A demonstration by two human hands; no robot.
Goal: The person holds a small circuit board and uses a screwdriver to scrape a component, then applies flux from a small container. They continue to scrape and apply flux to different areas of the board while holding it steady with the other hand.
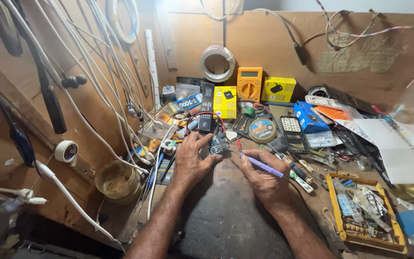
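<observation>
Right, nearest you is the dark worn mat point(226, 216) with both forearms across it, bare patch between them. Your right hand point(264, 180) is clenched on a purple-handled soldering iron point(263, 166), pen-style, thumb and forefinger wrapped round the handle. Its long axis runs from lower right up to upper left, tip end toward the small blue circuit board point(218, 144); whether the tip touches the board, I cannot tell. Your left hand point(192, 158) is grasping that board at its left edge, fingers curled over it, pinning it on the mat just beyond the knuckles. So the board lies up and left of the right-hand grip, in line with the iron's axis, and the left hand is the nearer one, already on it. A red wire point(207, 114) loops up from the board's area toward a black remote-shaped unit point(207, 108) just behind. To the right sits a yellow tray point(334, 216) of small parts, well apart from both hands. Further back: a round solder-paste tin point(262, 129), yellow boxes point(225, 101), an orange multimeter point(249, 84) against the wall, and a coil of white wire point(216, 62) hanging above it.
</observation>
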